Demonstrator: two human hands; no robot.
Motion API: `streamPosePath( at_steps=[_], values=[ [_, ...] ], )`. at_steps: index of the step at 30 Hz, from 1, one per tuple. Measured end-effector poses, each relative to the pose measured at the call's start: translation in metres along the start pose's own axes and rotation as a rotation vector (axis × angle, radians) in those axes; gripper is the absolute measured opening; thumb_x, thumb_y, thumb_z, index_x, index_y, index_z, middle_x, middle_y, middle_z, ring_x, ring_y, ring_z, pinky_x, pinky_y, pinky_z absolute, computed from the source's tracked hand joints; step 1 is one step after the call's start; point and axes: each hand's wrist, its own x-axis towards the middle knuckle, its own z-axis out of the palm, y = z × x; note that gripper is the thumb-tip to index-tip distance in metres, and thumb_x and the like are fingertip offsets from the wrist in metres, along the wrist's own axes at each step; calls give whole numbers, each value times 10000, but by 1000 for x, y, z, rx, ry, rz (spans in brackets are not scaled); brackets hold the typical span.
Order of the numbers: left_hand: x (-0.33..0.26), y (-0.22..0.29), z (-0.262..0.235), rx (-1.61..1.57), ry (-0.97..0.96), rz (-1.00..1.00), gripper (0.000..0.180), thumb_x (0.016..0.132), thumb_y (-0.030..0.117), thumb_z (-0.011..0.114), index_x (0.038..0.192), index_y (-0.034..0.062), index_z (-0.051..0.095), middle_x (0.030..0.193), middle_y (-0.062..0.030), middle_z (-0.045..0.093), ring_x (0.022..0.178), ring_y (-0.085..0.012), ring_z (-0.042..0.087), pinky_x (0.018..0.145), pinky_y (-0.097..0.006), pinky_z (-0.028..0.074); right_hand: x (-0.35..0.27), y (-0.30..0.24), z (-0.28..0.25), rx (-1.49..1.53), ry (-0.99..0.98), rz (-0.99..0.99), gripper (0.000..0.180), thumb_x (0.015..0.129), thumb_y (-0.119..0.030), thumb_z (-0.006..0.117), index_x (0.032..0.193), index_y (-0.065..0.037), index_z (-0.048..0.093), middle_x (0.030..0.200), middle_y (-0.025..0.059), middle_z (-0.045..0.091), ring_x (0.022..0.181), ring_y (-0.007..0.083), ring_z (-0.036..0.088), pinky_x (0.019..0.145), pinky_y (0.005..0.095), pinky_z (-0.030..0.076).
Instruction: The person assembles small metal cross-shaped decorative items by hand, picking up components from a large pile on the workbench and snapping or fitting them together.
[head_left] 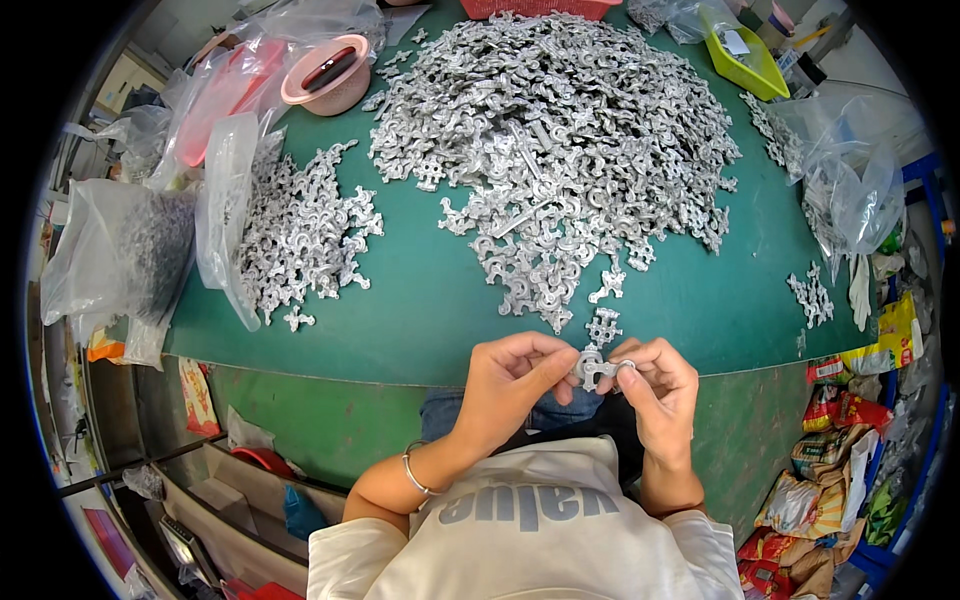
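Above the table's near edge, a small silver-grey metal casting is pinched between my two hands. My left hand grips its left side with thumb and forefinger. The thumb and fingers of my right hand close on its right arm. Just beyond the fingers another casting lies on the table; I cannot tell whether it touches the held one. A large heap of similar metal castings covers the far middle of the green table, its nearest tip reaching almost to my hands.
On the left lie a smaller pile of castings and plastic bags. A pink bowl holding a dark-and-red tool stands behind them. At right are a yellow-green basket, a few castings and a clear bag.
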Motion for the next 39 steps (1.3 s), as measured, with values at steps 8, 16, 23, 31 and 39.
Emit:
streamPosePath(
  at_steps=[8, 16, 23, 31, 39],
  values=[
    [-1, 4, -1, 83, 35, 47, 97, 825, 35, 557, 815, -55, 591, 710, -90, 599, 582, -120, 550, 552, -218, 448, 3, 1, -6, -68, -32, -42, 68, 814, 34, 509, 869, 39, 548, 792, 100, 593, 730, 120, 546, 676, 247, 426],
    [16, 31, -119, 687, 817, 524, 127, 810, 76, 596, 877, -32, 608, 664, -47, 604, 533, -67, 518, 497, -179, 403, 52, 24, -47, -1044, 171, -358, 230, 708, -21, 617, 938, -24, 615, 864, 119, 571, 803, 262, 511, 704, 320, 415],
    [9, 33, -124, 1125, 1034, 624, 233, 784, 31, 603, 1011, 4, 556, 646, 2, 475, 558, -69, 413, 495, -201, 357, 61, 43, -47, -1291, 150, -409, 247, 710, -30, 621, 954, -11, 599, 818, 111, 560, 783, 293, 503, 724, 347, 406],
    [-1, 11, -31, 710, 123, 421, 378, 727, -70, 618, 1089, -6, 532, 865, -55, 539, 763, -92, 519, 668, -208, 444, 22, 31, -24, 156, 183, 156, 177, 876, -115, 499, 843, 29, 598, 750, 91, 621, 618, 85, 526, 559, 201, 402],
    [0, -6, 5, 526, -24, 477, 373, 701, -108, 628, 1056, -33, 544, 942, -101, 536, 816, -131, 545, 681, -229, 463, 3, 27, 2, 229, 148, 182, 130, 857, -87, 529, 860, 31, 582, 766, 114, 628, 660, 124, 567, 591, 217, 425]
  ],
)
